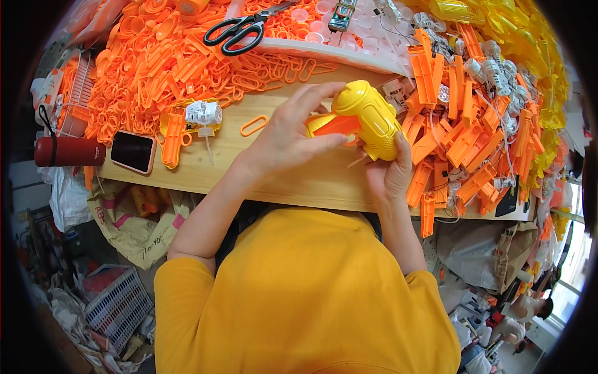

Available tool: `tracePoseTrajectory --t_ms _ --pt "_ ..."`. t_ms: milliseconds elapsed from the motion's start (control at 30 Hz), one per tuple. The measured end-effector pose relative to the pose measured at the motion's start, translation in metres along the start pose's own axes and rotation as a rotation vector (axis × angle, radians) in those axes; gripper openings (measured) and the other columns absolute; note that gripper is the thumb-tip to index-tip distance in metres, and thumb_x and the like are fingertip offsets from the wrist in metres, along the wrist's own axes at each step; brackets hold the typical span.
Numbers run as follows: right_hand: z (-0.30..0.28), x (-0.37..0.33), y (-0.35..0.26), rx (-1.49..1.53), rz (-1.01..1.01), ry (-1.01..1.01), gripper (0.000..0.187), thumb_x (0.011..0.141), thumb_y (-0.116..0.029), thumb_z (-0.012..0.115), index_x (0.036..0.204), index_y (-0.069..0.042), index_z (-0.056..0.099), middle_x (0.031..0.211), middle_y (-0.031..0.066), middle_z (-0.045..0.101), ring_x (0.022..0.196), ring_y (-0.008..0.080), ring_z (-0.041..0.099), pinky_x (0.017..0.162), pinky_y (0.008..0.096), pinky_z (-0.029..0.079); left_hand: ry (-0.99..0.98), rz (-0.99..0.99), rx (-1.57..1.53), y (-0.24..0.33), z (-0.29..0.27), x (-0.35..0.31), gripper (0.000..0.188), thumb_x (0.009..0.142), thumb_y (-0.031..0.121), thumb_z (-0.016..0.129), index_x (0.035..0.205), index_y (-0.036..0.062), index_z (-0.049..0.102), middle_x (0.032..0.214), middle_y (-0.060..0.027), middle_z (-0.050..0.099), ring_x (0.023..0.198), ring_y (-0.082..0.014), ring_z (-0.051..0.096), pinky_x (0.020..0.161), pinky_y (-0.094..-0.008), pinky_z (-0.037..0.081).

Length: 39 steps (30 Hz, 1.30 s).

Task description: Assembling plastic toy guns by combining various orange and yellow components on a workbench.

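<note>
Near the person's body, the right hand (389, 174) grips a rounded, glossy yellow plastic shell (374, 115) above the pale wooden counter (299, 181); the left hand (289, 128) brackets its far end, though I cannot tell whether those fingers press firmly. An orange plastic insert (333, 126) shows between the yellow parts, so this piece seems partly assembled. Left on the counter, an orange-and-yellow unit with a white mechanism (204, 113) looks unfinished. Many parts appear left: a heap of orange plastic housings (461, 137) right, loose orange plastic pieces (149, 75) beyond, near black-handled scissors (256, 28).
</note>
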State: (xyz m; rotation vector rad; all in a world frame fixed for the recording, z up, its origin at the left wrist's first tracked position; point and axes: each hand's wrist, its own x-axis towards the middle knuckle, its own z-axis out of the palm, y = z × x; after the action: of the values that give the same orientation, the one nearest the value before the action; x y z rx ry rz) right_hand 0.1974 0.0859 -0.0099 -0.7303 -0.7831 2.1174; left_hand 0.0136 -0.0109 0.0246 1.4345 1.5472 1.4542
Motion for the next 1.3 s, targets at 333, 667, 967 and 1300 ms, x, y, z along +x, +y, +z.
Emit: tracePoseTrajectory --t_ms 333,667,967,1300 --pt "-0.012 0.006 -0.025 -0.464 0.338 -0.477 0.087 0.065 -0.023 0.08 0.136 -0.001 0.035 0.119 0.0139 0.058 0.104 0.0262 0.063 0.089 0.0397 0.052 -0.139 0.054 0.021 -0.002 -0.011 -0.001 0.046 0.075 -0.001 0.064 0.12 0.0041 0.059 0.112 -0.0106 0.062 0.099 -0.0196 0.061 0.082 -0.029 0.051" --pt "-0.01 -0.006 -0.005 -0.599 0.134 -0.408 0.067 0.07 -0.009 0.079 0.128 -0.001 0.047 0.113 0.0098 0.062 0.1 0.0188 0.063 0.087 0.0341 0.051 0.201 0.384 0.505 -0.01 -0.012 -0.011 0.031 0.068 -0.001 0.073 0.098 0.0053 0.068 0.09 -0.0088 0.06 0.078 -0.023 0.06 0.066 -0.032 0.05" --pt "-0.002 -0.014 0.0 -0.573 -0.03 -0.295 0.061 0.069 -0.005 0.076 0.123 0.003 0.049 0.106 0.014 0.064 0.094 0.0259 0.066 0.085 0.0383 0.055 0.274 0.481 0.538 -0.003 -0.011 -0.014 0.031 0.066 -0.005 0.073 0.096 0.0045 0.069 0.081 -0.0079 0.058 0.069 -0.0205 0.059 0.057 -0.0293 0.049" --pt "0.002 -0.012 0.0 -0.627 -0.153 -0.354 0.059 0.071 -0.004 0.073 0.124 0.004 0.048 0.107 0.0158 0.064 0.096 0.0266 0.066 0.085 0.0391 0.054 0.174 0.401 0.298 -0.006 -0.025 -0.003 0.027 0.081 0.009 0.066 0.107 0.0025 0.067 0.099 -0.0092 0.061 0.088 -0.018 0.061 0.077 -0.0278 0.049"
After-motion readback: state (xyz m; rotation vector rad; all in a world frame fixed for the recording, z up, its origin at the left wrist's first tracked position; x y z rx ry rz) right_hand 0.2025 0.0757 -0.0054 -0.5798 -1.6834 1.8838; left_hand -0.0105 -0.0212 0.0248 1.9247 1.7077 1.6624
